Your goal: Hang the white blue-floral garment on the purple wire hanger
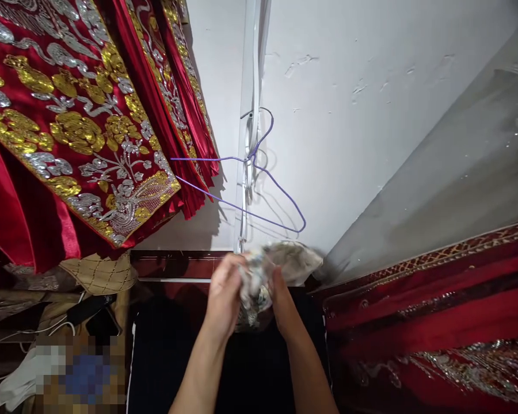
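Both my hands are raised in front of my lap with a bunched, pale patterned cloth [256,287] between them. My left hand [225,293] has its fingers closed on the left side of the bunch. At the opposite side, my right hand [282,302] grips it too, its fingers mostly hidden behind the material. Motion blurs the cloth and fingertips, so its exact shape cannot be made out. Above my hands, a purple wire hanger [280,187] hangs by its hook against the wall, apart from both hands.
Red garments with gold and silver sequins [77,132] hang at the left. A white conduit [252,69] runs down the wall. Another red garment [435,310] under a clear cover [457,167] is at the right. A dark phone [103,326] and cables lie on a wooden surface.
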The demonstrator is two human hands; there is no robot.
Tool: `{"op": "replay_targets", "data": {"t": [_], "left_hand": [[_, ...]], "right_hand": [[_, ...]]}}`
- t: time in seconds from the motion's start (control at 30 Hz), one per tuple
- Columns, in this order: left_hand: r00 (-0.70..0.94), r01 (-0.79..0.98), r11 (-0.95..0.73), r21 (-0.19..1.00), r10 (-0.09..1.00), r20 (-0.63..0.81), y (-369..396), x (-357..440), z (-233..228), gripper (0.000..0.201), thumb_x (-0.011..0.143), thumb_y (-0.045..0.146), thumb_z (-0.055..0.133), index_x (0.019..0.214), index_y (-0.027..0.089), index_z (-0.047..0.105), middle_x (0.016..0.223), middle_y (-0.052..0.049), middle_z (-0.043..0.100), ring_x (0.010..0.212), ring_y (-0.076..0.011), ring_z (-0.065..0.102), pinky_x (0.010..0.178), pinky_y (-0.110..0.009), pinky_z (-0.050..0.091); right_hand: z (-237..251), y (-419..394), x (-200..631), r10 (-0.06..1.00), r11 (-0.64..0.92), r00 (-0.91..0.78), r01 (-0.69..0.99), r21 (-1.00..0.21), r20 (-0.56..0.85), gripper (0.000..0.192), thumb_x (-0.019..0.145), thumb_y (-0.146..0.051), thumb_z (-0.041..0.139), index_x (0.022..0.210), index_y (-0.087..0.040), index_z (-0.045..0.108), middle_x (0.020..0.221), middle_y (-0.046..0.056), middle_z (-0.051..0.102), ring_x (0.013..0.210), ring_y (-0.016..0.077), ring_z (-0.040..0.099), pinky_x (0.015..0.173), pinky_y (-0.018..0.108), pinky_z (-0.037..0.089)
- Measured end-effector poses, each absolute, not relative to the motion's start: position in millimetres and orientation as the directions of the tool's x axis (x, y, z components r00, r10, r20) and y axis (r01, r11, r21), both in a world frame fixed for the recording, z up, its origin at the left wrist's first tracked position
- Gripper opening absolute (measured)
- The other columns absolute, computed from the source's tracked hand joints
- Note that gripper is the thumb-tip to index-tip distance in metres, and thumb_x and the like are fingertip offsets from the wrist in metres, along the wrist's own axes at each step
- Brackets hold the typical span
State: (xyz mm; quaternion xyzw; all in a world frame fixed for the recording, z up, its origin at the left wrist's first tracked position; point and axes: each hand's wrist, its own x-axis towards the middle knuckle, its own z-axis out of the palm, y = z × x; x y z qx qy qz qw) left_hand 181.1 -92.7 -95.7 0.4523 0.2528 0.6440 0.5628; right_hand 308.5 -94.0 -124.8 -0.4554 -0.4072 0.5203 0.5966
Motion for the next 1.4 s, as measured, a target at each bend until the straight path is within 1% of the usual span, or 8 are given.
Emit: {"op": "replay_targets", "data": {"t": [0.13, 0.3, 0.43, 0.57, 0.67, 0.9, 1.23, 1.4], "left_hand": [[0.436, 0.006, -0.566, 0.824, 0.743, 0.507, -111, 179, -64, 0.014, 0.097, 0.026, 0.058, 0.102, 0.026, 0.072, 0.123, -0.008, 0.066, 0.122, -0.0268, 0.058, 0.108, -0.043, 0.043], [0.364, 0.097, -0.648, 0.756, 0.73, 0.579, -90, 151, -56, 0.048, 0.099, 0.043, 0.052, 0.144, 0.029, 0.045, 0.147, -0.013, 0.048, 0.14, -0.0294, 0.042, 0.117, -0.047, 0.032], [0.638, 0.096, -0.545, 0.833, 0.676, 0.368, -66, 129, -73, 0.056, 0.102, 0.061, 0.029, 0.121, 0.019, 0.059, 0.104, -0.01, 0.066, 0.096, -0.0251, 0.062, 0.088, -0.036, 0.048], [0.625, 0.47, -0.495, 0.731, 0.771, 0.121, -52, 105, -80, 0.053, 0.099, 0.059, 0.04, 0.076, 0.016, 0.059, 0.07, -0.001, 0.058, 0.065, -0.0152, 0.051, 0.063, -0.026, 0.037], [0.456, 0.725, -0.459, 0.514, 0.879, 0.14, -48, 82, -66, 0.049, 0.099, 0.057, 0.042, 0.074, 0.019, 0.058, 0.067, -0.001, 0.06, 0.062, -0.0165, 0.054, 0.061, -0.026, 0.034], [0.361, 0.933, -0.36, -0.026, 0.931, 0.055, -41, 45, -54, 0.047, 0.099, 0.055, 0.04, 0.089, 0.019, 0.069, 0.074, -0.011, 0.071, 0.078, -0.0305, 0.069, 0.085, -0.042, 0.046], [0.347, 0.888, -0.435, 0.149, 0.846, 0.404, -14, 47, -17, 0.028, 0.102, 0.038, 0.038, 0.108, 0.02, 0.059, 0.114, -0.012, 0.066, 0.103, -0.0289, 0.065, 0.087, -0.04, 0.05], [0.317, 0.928, -0.334, 0.165, 0.941, 0.121, 9, 58, -16, 0.022, 0.097, 0.038, 0.045, 0.094, 0.02, 0.058, 0.098, -0.013, 0.07, 0.09, -0.0317, 0.068, 0.078, -0.041, 0.05]], "right_hand": [[-107, -97, 307, 0.996, -0.003, 0.075, -0.462, -0.887, -0.043, 0.067, 0.084, -0.084, 0.042, 0.082, -0.023, 0.072, 0.07, 0.009, 0.066, 0.073, 0.0257, 0.066, 0.061, 0.035, 0.054], [-79, -94, 326, 0.952, -0.178, -0.293, -0.304, -0.936, -0.086, 0.041, 0.079, -0.062, 0.072, 0.076, -0.02, 0.071, 0.063, 0.002, 0.062, 0.063, 0.0192, 0.061, 0.06, 0.03, 0.05], [-39, -79, 347, 0.752, -0.117, -0.649, 0.04, -0.992, -0.115, 0.023, 0.068, -0.034, 0.087, 0.076, -0.017, 0.073, 0.065, -0.001, 0.063, 0.059, 0.013, 0.055, 0.056, 0.025, 0.044], [-6, -40, 362, 0.924, 0.24, -0.358, 0.269, -0.933, 0.135, 0.013, 0.079, -0.027, 0.073, 0.084, -0.016, 0.078, 0.08, 0.005, 0.073, 0.073, 0.0186, 0.065, 0.063, 0.028, 0.049], [-10, 7, 364, 0.915, 0.398, -0.063, 0.293, -0.869, 0.398, 0.048, 0.077, -0.018, 0.065, 0.125, -0.022, 0.07, 0.098, 0.005, 0.076, 0.086, 0.0208, 0.069, 0.077, 0.031, 0.054], [-68, 72, 364, 0.915, 0.401, -0.194, 0.353, -0.845, 0.353, 0.044, 0.081, -0.021, 0.056, 0.121, -0.022, 0.074, 0.131, 0.007, 0.07, 0.126, 0.0268, 0.062, 0.111, 0.043, 0.044], [-66, 34, 417, 0.912, 0.355, 0.034, 0.434, -0.828, 0.409, 0.022, 0.073, -0.024, 0.065, 0.089, -0.018, 0.079, 0.092, 0.007, 0.079, 0.089, 0.0258, 0.073, 0.076, 0.033, 0.056], [-60, 19, 422, 0.91, 0.359, 0.018, 0.464, -0.81, 0.414, 0.022, 0.075, -0.022, 0.063, 0.09, -0.018, 0.078, 0.092, 0.006, 0.079, 0.089, 0.0246, 0.072, 0.075, 0.03, 0.054]]}}
